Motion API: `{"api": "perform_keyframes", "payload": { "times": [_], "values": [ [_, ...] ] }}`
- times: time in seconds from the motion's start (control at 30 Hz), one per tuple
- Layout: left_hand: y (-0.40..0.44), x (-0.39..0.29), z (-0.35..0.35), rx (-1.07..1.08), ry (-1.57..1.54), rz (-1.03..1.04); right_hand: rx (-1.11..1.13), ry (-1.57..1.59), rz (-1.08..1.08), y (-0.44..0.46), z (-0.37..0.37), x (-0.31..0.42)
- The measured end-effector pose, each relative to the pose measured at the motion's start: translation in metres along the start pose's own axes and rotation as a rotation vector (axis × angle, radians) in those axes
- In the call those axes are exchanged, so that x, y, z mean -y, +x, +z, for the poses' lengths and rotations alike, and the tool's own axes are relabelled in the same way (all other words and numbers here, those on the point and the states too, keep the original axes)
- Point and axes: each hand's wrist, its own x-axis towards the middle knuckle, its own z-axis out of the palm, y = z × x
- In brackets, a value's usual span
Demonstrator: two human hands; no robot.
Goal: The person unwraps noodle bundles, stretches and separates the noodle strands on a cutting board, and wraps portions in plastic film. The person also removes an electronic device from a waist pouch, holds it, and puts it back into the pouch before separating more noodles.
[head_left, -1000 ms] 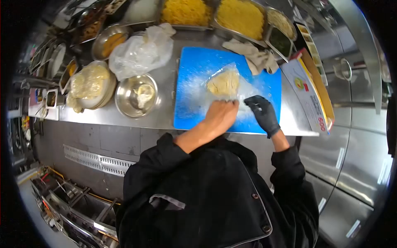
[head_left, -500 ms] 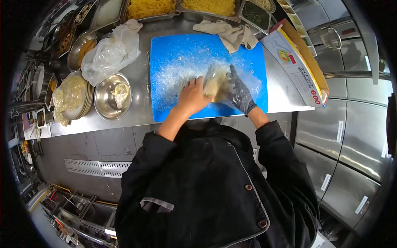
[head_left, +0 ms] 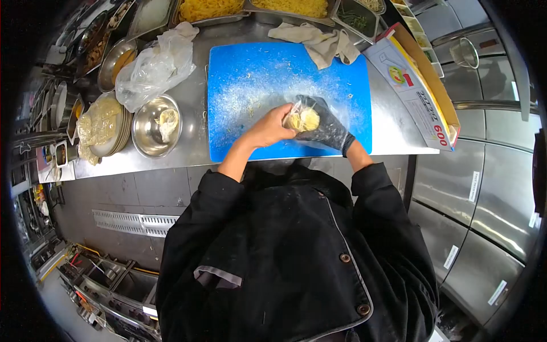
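Observation:
A pale yellow dough-like lump (head_left: 303, 119) in clear plastic film is held above the floury blue cutting board (head_left: 239, 85). My bare left hand (head_left: 270, 126) grips its left side, thumb and fingers pressed to the wrap. On the right, my right hand (head_left: 326, 124), in a black glove, is wrapped round the lump from behind and the side. Loose film spreads over the gloved fingers and hides part of them.
Left of the board stand a steel bowl (head_left: 156, 126) with a pale lump, a crumpled plastic bag (head_left: 152, 74) and film-covered stacked plates (head_left: 105, 128). A cloth (head_left: 316, 41) lies at the board's back edge. A long box (head_left: 411, 91) is at the right, food trays (head_left: 212, 21) behind.
The wrapped lump, flat on the board a second ago, has been gathered up between both hands and now looks rounder. The view has shifted, so the bowl and board appear further left.

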Motion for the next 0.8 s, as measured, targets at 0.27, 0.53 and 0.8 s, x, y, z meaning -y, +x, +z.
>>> {"api": "perform_keyframes", "payload": {
  "times": [0.27,0.53,0.8],
  "values": [
    [-0.019,-0.012,-0.025,0.000,-0.353,-0.031,0.054,0.777,0.294,0.011,-0.016,0.000],
    [-0.031,-0.007,-0.031,0.051,-0.552,-0.097,-0.095,1.108,0.506,0.014,-0.019,0.005],
    [-0.019,-0.052,-0.071,0.060,-0.242,-0.096,-0.135,1.252,0.423,0.065,-0.040,0.046]
  ]
}}
